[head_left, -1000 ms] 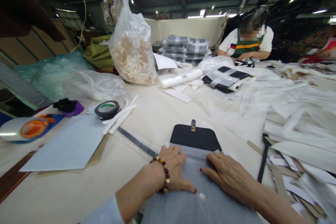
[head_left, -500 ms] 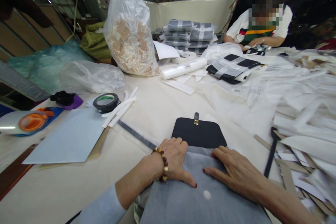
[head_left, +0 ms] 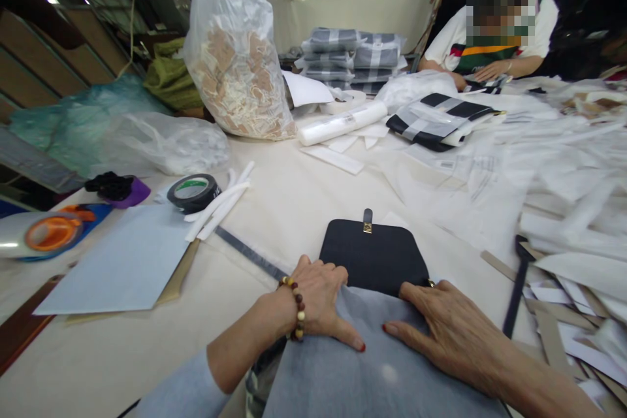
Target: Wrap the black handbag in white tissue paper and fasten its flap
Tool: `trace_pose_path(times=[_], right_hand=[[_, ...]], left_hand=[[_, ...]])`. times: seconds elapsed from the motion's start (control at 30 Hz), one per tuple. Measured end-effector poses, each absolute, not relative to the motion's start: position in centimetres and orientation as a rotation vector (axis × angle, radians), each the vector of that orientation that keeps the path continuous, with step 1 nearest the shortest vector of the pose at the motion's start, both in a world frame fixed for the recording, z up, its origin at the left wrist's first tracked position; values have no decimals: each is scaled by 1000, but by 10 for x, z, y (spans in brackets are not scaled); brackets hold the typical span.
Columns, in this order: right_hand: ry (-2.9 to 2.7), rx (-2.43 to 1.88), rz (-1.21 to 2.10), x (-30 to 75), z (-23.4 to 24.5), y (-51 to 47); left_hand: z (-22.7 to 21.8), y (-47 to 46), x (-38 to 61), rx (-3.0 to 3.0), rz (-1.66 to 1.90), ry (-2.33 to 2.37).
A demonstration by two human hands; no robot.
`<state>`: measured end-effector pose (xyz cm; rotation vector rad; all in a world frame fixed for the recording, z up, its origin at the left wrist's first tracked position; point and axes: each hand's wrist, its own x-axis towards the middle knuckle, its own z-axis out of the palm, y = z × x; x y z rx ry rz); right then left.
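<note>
Both hands, left (head_left: 321,297) and right (head_left: 448,333), lie flat with fingers spread on the grey cloth bag (head_left: 372,366), which covers about half the black purse (head_left: 375,251) on the worktop (head_left: 294,202); the clasp end remains uncovered.

- Pouch (head_left: 375,255): black, gold-toned clasp.
- Dust bag (head_left: 372,366): plain grey.
- Left hand (head_left: 321,304): red nails; wrist beads brown, dark red and cream.
- Counter (head_left: 294,209): cream.
- Tape roll (head_left: 192,192), 10 o'clock: black, green-and-white core.
- Folded pieces (head_left: 435,121), 1 o'clock: black-and-white check.
- Paper sheet (head_left: 117,261): pale blue.
</note>
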<state>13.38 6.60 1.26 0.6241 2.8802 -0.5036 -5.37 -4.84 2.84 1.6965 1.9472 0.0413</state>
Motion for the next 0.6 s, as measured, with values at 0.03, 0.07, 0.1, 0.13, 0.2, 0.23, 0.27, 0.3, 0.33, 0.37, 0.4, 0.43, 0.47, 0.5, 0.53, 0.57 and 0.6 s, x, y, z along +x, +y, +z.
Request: trace_pose_path(times=[0.03,0.07,0.1,0.13,0.2,0.23,0.27,0.3,0.33,0.37,0.4,0.43,0.47,0.5,0.53,0.57,0.6], right_hand=[[2860,624,-498,133,13,66],[2848,623,-494,133,14,66],[2844,625,-490,133,14,67],[2844,631,-489,133,13,67],[2857,659,-495,134,11,68],[2862,674,-512,136,9,68],[2865,688,-535,137,7,69],[2869,699,-560,138,4,69],[2874,710,-585,140,2,69],[2876,722,-606,141,0,70],[2876,737,-622,143,-2,70],[2872,752,-638,144,-3,69],[2865,761,-655,145,-4,69],[2864,770,-673,146,-5,68],[2874,777,-684,147,-6,67],[2890,781,-687,147,-6,66],[2912,786,-680,147,-6,65]], left_hand=[[29,-49,-54,1694,38,1943],[30,-49,-55,1696,28,1941],[31,-50,-55,1700,14,1942],[31,-52,-56,1707,0,1946],[30,-55,-59,1711,-3,1960],[28,-58,-61,1687,22,1964],[25,-61,-64,1643,73,1968],[21,-64,-66,1581,146,1968],[17,-68,-68,1509,226,1964],[12,-72,-70,1442,305,1956],[8,-75,-72,1391,373,1945],[4,-78,-73,1361,422,1937],[2,-80,-73,1351,448,1933],[2,-82,-73,1363,452,1935],[4,-83,-73,1395,435,1945],[7,-82,-72,1444,399,1963],[12,-81,-71,1510,344,1981]])
